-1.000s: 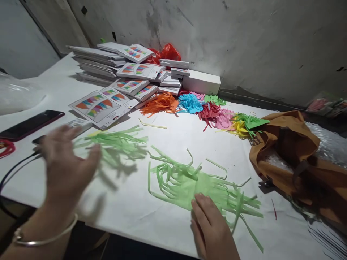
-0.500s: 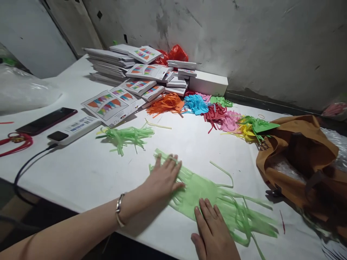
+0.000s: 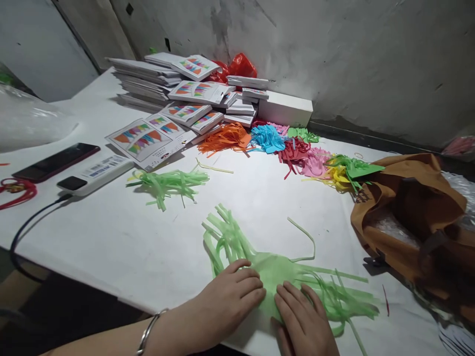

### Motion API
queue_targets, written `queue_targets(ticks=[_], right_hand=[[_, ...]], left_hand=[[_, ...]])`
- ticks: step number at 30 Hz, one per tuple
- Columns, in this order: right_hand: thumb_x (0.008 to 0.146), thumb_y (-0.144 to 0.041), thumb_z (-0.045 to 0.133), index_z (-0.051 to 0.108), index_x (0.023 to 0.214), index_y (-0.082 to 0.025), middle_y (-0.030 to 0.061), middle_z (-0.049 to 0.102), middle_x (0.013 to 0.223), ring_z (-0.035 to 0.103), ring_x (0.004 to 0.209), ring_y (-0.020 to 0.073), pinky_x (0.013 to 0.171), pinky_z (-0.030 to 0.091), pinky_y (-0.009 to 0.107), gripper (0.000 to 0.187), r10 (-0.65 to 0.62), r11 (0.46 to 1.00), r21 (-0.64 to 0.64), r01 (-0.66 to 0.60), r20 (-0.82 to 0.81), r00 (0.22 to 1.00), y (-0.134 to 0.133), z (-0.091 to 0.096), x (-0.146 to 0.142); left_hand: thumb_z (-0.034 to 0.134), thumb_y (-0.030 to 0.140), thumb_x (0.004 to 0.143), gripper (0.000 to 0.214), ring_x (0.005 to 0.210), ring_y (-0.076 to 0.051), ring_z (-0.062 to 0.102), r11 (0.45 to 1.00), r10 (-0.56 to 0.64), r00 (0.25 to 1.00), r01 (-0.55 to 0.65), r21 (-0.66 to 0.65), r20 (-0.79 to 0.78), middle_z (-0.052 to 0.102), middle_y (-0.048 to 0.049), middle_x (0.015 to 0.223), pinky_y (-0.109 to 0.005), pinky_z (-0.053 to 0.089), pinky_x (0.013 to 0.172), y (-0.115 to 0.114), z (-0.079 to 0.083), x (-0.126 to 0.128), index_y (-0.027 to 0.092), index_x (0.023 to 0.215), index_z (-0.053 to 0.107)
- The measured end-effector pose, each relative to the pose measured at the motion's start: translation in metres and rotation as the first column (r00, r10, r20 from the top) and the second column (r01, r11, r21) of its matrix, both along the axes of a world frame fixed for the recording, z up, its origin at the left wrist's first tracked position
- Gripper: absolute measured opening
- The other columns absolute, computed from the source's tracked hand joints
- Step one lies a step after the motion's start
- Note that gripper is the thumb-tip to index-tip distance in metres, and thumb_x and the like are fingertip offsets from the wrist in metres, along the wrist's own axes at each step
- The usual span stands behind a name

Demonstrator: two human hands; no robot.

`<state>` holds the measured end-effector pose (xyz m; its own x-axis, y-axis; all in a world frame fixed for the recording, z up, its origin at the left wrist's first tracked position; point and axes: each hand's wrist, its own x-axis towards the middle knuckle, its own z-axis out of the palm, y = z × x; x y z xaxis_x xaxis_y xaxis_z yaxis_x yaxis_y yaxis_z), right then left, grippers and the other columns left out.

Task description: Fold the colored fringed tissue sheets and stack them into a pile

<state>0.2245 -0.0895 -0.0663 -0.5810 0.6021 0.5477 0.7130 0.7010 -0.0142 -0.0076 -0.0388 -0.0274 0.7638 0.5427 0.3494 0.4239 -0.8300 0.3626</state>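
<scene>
A light green tissue-paper tassel with a plain middle and fringed strips at both ends lies spread on the white table in front of me. My left hand, a silver bracelet at its wrist, rests palm down on the left part of that middle, fingers slightly bent and thumb hidden. Against the right part lies my right hand, its fingers stretched out and its thumb by the near edge. The left fringe fans away from me; the right fringe trails loosely to the right.
Beyond lies a bunched green fringe. Coloured tassels line the back beside stacked printed packets and a white box. At left are a phone and a white device with a cable; at right, a brown bag.
My left hand has drawn back from the left fringe to the tassel's middle, nearer my right hand. The left fringe now fans out uncovered. My right hand has shifted slightly right.
</scene>
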Motion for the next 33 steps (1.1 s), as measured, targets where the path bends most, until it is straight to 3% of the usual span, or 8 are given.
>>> queue_targets(ticks=[3, 7, 12, 17, 25, 29, 31, 33], right_hand=[[0.089, -0.002, 0.042, 0.063, 0.115, -0.014, 0.0069, 0.075, 0.112, 0.066, 0.113, 0.0247, 0.100, 0.043, 0.044, 0.036, -0.052, 0.996, -0.077, 0.046, -0.079, 0.996, -0.004, 0.004, -0.001], [0.095, -0.011, 0.050, 0.061, 0.102, -0.019, 0.0031, 0.072, 0.090, 0.065, 0.095, 0.0224, 0.090, 0.042, 0.039, 0.015, -0.137, 0.976, -0.195, 0.097, -0.204, 0.969, 0.000, 0.014, -0.004], [0.103, -0.020, 0.042, 0.052, 0.077, -0.023, 0.0005, 0.056, 0.069, 0.053, 0.074, 0.0220, 0.075, 0.033, 0.038, 0.028, -0.424, 0.884, -0.273, 0.380, -0.127, 0.897, 0.014, 0.016, -0.016], [0.107, -0.029, 0.035, 0.050, 0.078, -0.024, 0.0005, 0.054, 0.064, 0.048, 0.067, 0.0234, 0.071, 0.027, 0.038, 0.033, -0.498, 0.856, -0.184, 0.483, -0.044, 0.866, 0.027, 0.016, -0.021], [0.106, -0.034, 0.038, 0.055, 0.086, -0.023, 0.0000, 0.057, 0.064, 0.054, 0.064, 0.0221, 0.071, 0.030, 0.036, 0.028, -0.502, 0.854, -0.166, 0.493, -0.014, 0.865, 0.035, 0.012, -0.012], [0.102, -0.027, 0.046, 0.062, 0.105, -0.016, 0.0118, 0.069, 0.093, 0.062, 0.090, 0.0298, 0.083, 0.037, 0.045, 0.020, -0.568, 0.823, -0.024, 0.568, -0.048, 0.822, 0.032, 0.018, -0.009], [0.098, -0.019, 0.052, 0.063, 0.115, -0.013, 0.0158, 0.068, 0.109, 0.061, 0.104, 0.0323, 0.092, 0.038, 0.050, 0.021, -0.472, 0.879, 0.042, 0.475, -0.059, 0.880, 0.028, 0.022, -0.008], [0.095, -0.010, 0.050, 0.064, 0.118, -0.011, 0.0142, 0.069, 0.111, 0.061, 0.107, 0.0292, 0.097, 0.039, 0.047, 0.028, -0.238, 0.971, 0.032, 0.238, 0.000, 0.971, 0.023, 0.023, -0.008]], left_hand=[[0.047, 0.003, 0.093, 0.026, 0.098, -0.020, 0.066, 0.998, -0.008, 0.999, 0.011, -0.056, 0.053, 0.073, -0.0067, 0.099, -0.037, 0.042, 0.100, 0.000, 0.000, -0.005, 0.018, 0.110, 0.060], [0.046, 0.006, 0.094, 0.020, 0.081, -0.019, 0.064, 0.987, 0.112, 0.990, -0.101, -0.128, 0.082, 0.070, -0.0040, 0.085, -0.033, 0.045, 0.078, 0.004, 0.000, -0.005, 0.019, 0.098, 0.061], [0.049, 0.013, 0.096, 0.022, 0.069, -0.021, 0.060, 0.914, 0.345, 0.908, -0.382, -0.135, -0.236, 0.066, -0.0032, 0.077, -0.034, 0.039, 0.067, 0.024, 0.006, 0.012, 0.018, 0.078, 0.061], [0.050, 0.012, 0.094, 0.019, 0.070, -0.024, 0.062, 0.880, 0.403, 0.827, -0.468, -0.083, -0.391, 0.066, -0.0041, 0.077, -0.037, 0.040, 0.067, 0.033, 0.011, 0.024, 0.018, 0.078, 0.058], [0.054, 0.011, 0.087, 0.015, 0.069, -0.021, 0.060, 0.886, 0.401, 0.838, -0.458, -0.076, -0.369, 0.063, -0.0025, 0.076, -0.034, 0.038, 0.066, 0.032, 0.009, 0.020, 0.019, 0.074, 0.055], [0.055, 0.010, 0.085, 0.014, 0.070, -0.022, 0.061, 0.884, 0.398, 0.835, -0.460, -0.083, -0.380, 0.063, -0.0029, 0.076, -0.035, 0.039, 0.066, 0.034, 0.007, 0.022, 0.019, 0.074, 0.055], [0.055, 0.011, 0.086, 0.014, 0.071, -0.023, 0.061, 0.884, 0.394, 0.835, -0.458, -0.089, -0.385, 0.064, -0.0033, 0.076, -0.035, 0.039, 0.066, 0.035, 0.006, 0.022, 0.019, 0.075, 0.056], [0.056, 0.011, 0.086, 0.014, 0.072, -0.023, 0.062, 0.885, 0.391, 0.837, -0.456, -0.094, -0.384, 0.064, -0.0034, 0.077, -0.035, 0.040, 0.067, 0.035, 0.005, 0.022, 0.019, 0.075, 0.056]])
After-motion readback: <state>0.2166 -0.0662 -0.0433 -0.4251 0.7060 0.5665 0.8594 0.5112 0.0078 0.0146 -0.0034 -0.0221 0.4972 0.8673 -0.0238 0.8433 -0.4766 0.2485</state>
